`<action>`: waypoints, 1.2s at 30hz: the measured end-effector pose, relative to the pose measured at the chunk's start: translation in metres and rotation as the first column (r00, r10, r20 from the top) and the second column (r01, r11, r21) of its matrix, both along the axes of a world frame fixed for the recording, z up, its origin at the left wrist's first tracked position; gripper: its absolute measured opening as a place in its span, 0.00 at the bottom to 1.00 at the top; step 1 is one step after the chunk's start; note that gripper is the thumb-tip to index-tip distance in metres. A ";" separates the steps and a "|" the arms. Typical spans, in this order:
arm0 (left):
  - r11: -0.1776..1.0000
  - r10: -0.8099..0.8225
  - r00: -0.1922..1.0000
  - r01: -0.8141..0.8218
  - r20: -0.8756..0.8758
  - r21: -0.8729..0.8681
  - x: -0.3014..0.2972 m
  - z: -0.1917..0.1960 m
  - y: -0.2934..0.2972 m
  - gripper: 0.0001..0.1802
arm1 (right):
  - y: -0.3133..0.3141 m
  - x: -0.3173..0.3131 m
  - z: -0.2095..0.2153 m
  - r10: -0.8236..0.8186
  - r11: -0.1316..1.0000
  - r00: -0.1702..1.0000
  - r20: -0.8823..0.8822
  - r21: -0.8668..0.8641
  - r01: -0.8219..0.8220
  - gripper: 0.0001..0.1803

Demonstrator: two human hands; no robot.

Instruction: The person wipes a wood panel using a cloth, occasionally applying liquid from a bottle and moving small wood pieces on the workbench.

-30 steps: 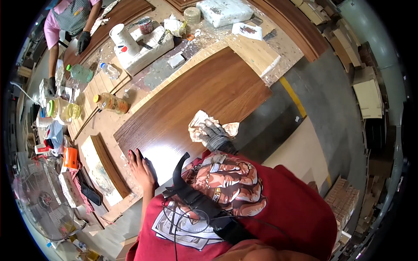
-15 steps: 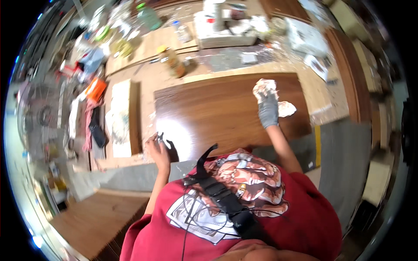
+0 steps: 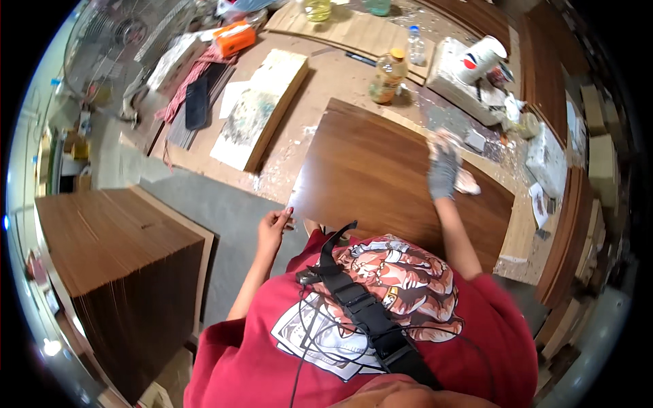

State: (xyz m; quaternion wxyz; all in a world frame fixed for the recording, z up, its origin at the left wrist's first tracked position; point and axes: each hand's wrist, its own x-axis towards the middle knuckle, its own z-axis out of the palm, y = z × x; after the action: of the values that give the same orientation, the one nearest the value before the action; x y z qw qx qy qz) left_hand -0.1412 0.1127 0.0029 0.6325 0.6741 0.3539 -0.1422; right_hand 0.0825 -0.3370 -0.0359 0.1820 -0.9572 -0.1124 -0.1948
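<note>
A brown wood-grain panel (image 3: 381, 170) lies on the workbench in front of me, glossy at its left end. My right hand (image 3: 445, 175), in a grey glove, is closed on a pale, stained cloth (image 3: 443, 138) and presses it onto the panel toward the far right. Part of the cloth hangs out beside the glove. My left hand (image 3: 273, 226) is bare and sits at the panel's near left corner. Its fingers are curled in with thumb and fingertips together; anything between them is too small to tell.
Left of the panel lies a paint-stained wooden block (image 3: 262, 112), with a black phone (image 3: 196, 103) beyond it. A yellow-capped bottle (image 3: 389, 76) and a white cup (image 3: 483, 60) stand behind. A stack of brown boards (image 3: 129, 251) is at my left; a fan (image 3: 126, 41) stands far left.
The view has swung left, bringing the board stack further in. My left hand has drawn its fingers together at the panel's corner. The gloved hand stays on the panel with the cloth.
</note>
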 end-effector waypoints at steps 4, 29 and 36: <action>0.987 0.048 0.996 -0.037 0.070 -0.153 -0.002 -0.006 0.002 0.16 | 0.172 0.031 0.001 0.263 0.961 0.961 -0.079 -0.063 -0.269 0.23; 0.986 -0.117 0.916 0.154 0.384 -0.066 0.038 0.018 0.027 0.31 | 0.227 -0.142 0.024 0.541 0.787 0.781 -0.312 -0.140 -0.601 0.19; 0.913 -0.318 0.787 0.404 0.528 -0.052 0.103 0.036 -0.017 0.29 | -0.034 -0.175 -0.001 -0.022 0.999 0.964 -0.264 0.032 0.032 0.16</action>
State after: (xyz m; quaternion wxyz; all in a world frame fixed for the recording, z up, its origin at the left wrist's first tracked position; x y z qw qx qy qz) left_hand -0.0381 0.0958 0.0390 0.7165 0.6890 0.0258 -0.1062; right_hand -0.0923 -0.3710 -0.0370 0.2100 -0.9726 -0.0708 -0.0704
